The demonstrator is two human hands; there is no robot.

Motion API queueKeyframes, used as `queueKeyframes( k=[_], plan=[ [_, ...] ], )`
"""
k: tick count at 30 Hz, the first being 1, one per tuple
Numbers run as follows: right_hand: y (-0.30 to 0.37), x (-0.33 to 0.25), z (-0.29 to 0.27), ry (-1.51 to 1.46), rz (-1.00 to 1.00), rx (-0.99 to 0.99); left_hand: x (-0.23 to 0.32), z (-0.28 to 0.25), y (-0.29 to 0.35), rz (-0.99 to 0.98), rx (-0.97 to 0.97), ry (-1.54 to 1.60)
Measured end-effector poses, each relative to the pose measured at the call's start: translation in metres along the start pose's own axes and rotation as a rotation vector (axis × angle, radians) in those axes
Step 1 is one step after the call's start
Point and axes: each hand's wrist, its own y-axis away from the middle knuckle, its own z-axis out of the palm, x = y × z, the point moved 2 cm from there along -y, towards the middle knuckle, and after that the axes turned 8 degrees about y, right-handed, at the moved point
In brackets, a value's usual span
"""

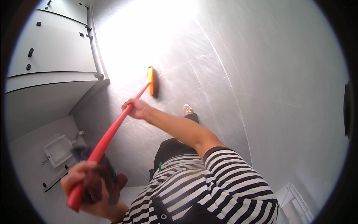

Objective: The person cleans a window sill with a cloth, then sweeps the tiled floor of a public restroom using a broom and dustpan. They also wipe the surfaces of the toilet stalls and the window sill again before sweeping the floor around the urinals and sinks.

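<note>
A broom with a long red handle (108, 136) slants from the lower left toward the floor ahead. Its orange head (151, 80) meets the tiles, and dark bristles show along the right side. Near the handle's top end, my left hand (87, 186) is wrapped round it. A dark reddish-brown soft thing (97, 184), perhaps a cloth or glove, lies against that hand; blur hides its exact kind. My right hand (136, 108) grips the handle farther down, with the arm reaching across in front of my body.
White cubicle panels (56, 44) with black fittings line the left. A white basin (59, 151) is on the wall at lower left. Grey tiled floor (186, 78) runs ahead, glaring brightly at the far end, and a pale wall (283, 74) rises on the right. My shoe (188, 109) stands on the tiles.
</note>
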Motion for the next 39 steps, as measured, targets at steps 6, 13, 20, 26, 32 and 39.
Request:
queueKeyframes(
  k=[6,13,20,26,32,39],
  plan=[
    [0.096,0.036,0.064,0.017,-0.030,0.142,0.007,-0.072,0.009,0.212,0.219,0.096],
    [0.193,-0.040,-0.099,-0.181,-0.240,0.544,-0.135,0.012,-0.033,-0.449,-0.229,0.660],
    [0.215,-0.117,-0.179,0.024,-0.444,0.525,-0.163,0.113,-0.040,-0.390,-0.486,0.764],
    [0.077,-0.150,-0.066,0.179,-0.260,0.360,-0.119,0.041,-0.086,-0.253,-0.140,0.508],
    [-0.100,-0.093,0.047,0.127,0.083,0.091,-0.068,-0.008,-0.106,0.121,0.052,0.006],
    [-0.016,-0.076,0.115,0.059,-0.127,0.098,-0.063,-0.068,-0.128,0.240,0.058,0.161]
  ],
)
